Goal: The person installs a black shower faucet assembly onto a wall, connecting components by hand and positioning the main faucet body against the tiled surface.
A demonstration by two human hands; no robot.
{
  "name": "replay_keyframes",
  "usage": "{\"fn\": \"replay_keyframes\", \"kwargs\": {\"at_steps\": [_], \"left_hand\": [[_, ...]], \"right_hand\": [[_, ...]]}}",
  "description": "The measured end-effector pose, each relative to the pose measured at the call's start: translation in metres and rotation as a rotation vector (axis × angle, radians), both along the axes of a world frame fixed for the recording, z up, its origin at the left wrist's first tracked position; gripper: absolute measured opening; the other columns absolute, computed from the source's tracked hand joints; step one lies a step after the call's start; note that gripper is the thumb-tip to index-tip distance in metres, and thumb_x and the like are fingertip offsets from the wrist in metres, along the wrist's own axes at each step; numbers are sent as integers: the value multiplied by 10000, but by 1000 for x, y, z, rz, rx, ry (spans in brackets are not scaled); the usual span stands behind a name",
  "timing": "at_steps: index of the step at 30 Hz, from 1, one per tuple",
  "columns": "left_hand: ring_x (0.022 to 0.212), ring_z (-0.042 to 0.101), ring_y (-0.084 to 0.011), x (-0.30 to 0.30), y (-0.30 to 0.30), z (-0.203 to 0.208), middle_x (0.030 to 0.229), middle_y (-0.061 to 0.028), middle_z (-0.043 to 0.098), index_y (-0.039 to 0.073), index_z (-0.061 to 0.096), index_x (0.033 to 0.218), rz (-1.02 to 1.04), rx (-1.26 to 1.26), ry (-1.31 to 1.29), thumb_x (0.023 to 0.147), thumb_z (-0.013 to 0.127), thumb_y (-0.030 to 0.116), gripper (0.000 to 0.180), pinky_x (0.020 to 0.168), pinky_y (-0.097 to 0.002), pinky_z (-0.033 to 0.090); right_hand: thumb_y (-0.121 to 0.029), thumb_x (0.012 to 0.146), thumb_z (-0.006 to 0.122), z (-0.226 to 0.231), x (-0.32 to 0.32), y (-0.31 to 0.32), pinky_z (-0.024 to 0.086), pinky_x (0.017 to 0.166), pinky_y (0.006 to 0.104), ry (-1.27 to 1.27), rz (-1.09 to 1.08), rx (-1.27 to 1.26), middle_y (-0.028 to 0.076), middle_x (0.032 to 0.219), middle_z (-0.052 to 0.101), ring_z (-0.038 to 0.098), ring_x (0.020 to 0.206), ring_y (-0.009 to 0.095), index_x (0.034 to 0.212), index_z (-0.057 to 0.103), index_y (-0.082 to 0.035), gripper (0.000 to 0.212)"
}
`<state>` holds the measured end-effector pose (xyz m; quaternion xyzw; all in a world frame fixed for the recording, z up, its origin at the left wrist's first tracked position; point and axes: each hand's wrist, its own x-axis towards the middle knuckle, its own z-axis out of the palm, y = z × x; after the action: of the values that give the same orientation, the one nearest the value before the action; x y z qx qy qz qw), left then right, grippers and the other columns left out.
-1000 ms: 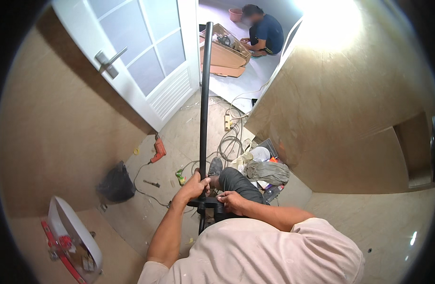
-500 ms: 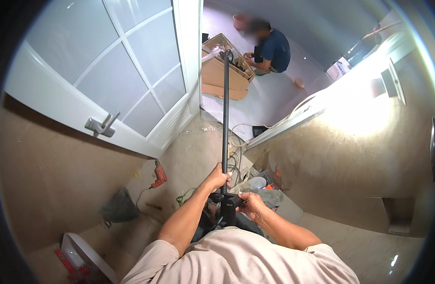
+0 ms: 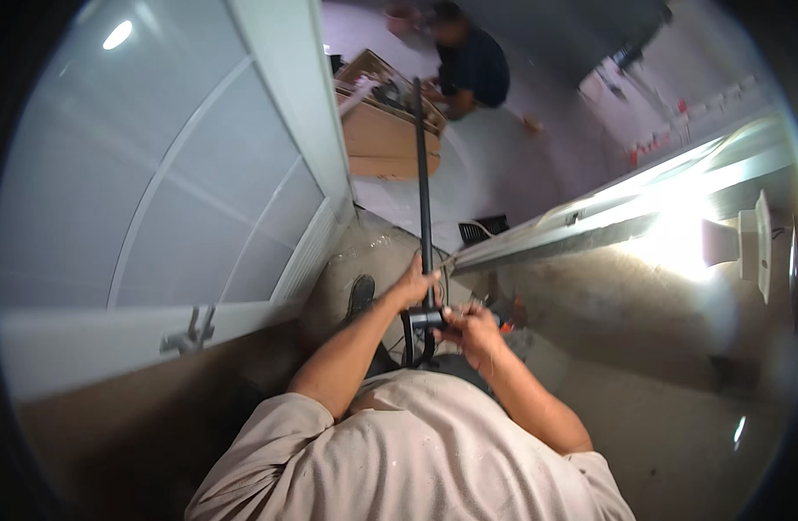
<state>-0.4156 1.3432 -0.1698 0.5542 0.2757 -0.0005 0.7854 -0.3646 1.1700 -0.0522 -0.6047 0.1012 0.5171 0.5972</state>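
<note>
A long slim black pole (image 3: 423,174), like a shower rail, runs away from my body toward the doorway. My left hand (image 3: 416,285) is closed round it near its lower end. Just below sits a black cylindrical fitting (image 3: 426,319), and my right hand (image 3: 475,330) grips its right side. Beneath the fitting shows a curved black part (image 3: 416,352), partly against my clothes. My right fingertips are partly blurred.
A white door with frosted panes (image 3: 216,165) stands at the left. Beyond the doorway a co-worker (image 3: 472,65) crouches beside an open cardboard box (image 3: 386,143). A bright lamp (image 3: 694,234) glares at the right wall. A black grate (image 3: 483,228) lies by the threshold; my shoe (image 3: 360,295) is on the floor.
My view has shifted, with the door now larger at left and the drill out of sight. Both hands and the pole's lower end sit higher in the picture; the fitting has turned.
</note>
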Motion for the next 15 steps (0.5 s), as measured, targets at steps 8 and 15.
{"fn": "replay_keyframes", "kwargs": {"at_steps": [8,15], "left_hand": [[756,673,-259,48,124,41,882,-106,621,87,442,1192,-87,-223,-43,1026,617,218,275,685,-415,586],[760,687,-260,55,156,77,874,-108,639,82,455,1185,-126,-300,-104,1035,608,213,250,694,-394,584]], "right_hand": [[4,949,657,45,24,88,616,907,365,-237,42,228,153,1103,618,703,997,255,1301,533,76,381],[-53,1009,593,47,21,96,607,886,347,-329,26,290,178,1184,642,705,1015,251,1416,476,93,448]]}}
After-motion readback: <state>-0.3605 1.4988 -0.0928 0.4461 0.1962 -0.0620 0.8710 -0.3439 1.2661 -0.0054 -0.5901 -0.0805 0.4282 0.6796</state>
